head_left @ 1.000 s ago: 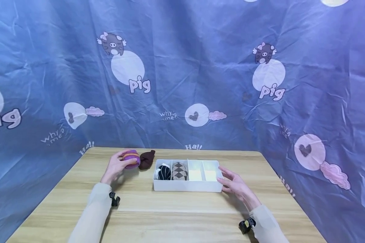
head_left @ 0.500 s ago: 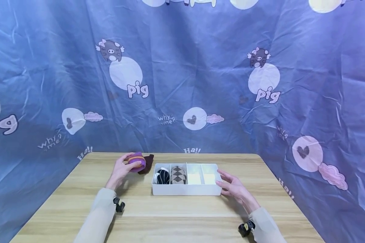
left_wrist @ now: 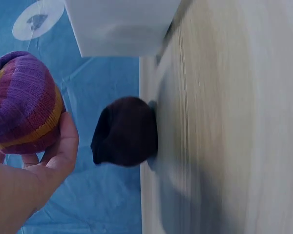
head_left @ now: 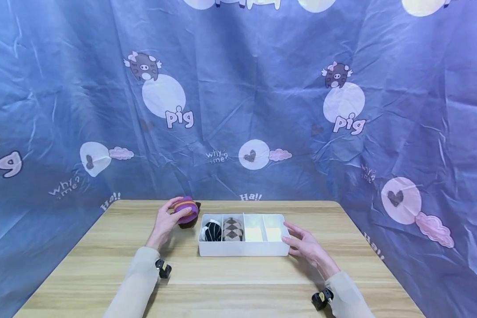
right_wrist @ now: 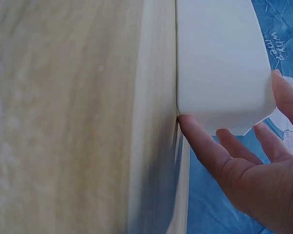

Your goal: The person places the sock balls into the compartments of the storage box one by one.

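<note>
In the head view, my left hand (head_left: 166, 223) grips a rolled purple sock (head_left: 186, 210) with an orange stripe, thumb on its near side. The left wrist view has this sock raised off the table. A dark brown rolled sock (left_wrist: 124, 131) rests on the wood below and beside it, mostly covered in the head view. A white divided box (head_left: 244, 248) stands to the right. My right hand (head_left: 308, 247) holds its right end between thumb and spread fingers. Inside the leftmost compartment is a black-and-white striped sock (head_left: 213, 231); the one beside it contains a brown argyle sock (head_left: 233, 229).
The two right compartments (head_left: 263, 228) show bare white floors. Wooden table (head_left: 238, 296) extends around the box. A blue printed curtain (head_left: 222, 110) hangs along the table's back and sides.
My left hand has carried the purple sock rightward, in front of the brown sock, which it now mostly covers. The right hand stays on the box. The head view has tilted slightly up.
</note>
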`<state>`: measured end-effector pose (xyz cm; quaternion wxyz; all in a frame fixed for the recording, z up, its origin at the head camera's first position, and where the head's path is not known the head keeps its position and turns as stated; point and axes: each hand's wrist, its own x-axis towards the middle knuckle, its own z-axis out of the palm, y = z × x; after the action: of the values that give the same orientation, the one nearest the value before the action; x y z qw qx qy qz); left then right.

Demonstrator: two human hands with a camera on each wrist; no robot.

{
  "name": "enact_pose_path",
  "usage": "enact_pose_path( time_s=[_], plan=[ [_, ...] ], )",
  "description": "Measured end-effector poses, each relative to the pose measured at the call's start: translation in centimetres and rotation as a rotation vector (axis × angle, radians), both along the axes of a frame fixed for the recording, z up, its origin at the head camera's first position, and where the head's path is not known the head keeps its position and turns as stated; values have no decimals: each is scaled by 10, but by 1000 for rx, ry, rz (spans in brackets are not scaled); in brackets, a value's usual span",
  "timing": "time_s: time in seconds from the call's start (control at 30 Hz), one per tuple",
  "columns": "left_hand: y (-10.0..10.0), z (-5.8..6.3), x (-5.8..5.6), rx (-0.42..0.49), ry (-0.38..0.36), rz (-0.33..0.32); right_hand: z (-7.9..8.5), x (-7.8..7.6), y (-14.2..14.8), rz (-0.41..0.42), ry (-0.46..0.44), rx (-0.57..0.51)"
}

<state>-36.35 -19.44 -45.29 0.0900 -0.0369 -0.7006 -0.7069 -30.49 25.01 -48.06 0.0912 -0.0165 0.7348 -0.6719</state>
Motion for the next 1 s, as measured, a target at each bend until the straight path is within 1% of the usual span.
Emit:
enact_pose_path(
  time_s=[0.1,0.33,0.4,0.53,0.73,0.83,0.9,1.0],
  plan=[
    [8,1,0,-4,9,-16,0,0,0,4,-3,-4],
    [29,4,-1,-56,6,2,-1,-1,1,-6,-3,-2],
    [35,5,-1,-65,4,-1,-1,-1,1,-1,0,-4],
    [47,6,-2,-46,-4,-38,-2,-2,1,3,3,-11],
    [64,9,-1,-23,4,-123,-2,-3,1,-7,1,8],
    [72,9,-2,-26,4,-157,-2,-3,1,-2,4,11],
    [77,9,-2,-42,12,-168,-1,-3,1,-3,5,15],
    [85,8,-3,-65,32,-157,-1,-3,1,2,5,15]
  ],
)
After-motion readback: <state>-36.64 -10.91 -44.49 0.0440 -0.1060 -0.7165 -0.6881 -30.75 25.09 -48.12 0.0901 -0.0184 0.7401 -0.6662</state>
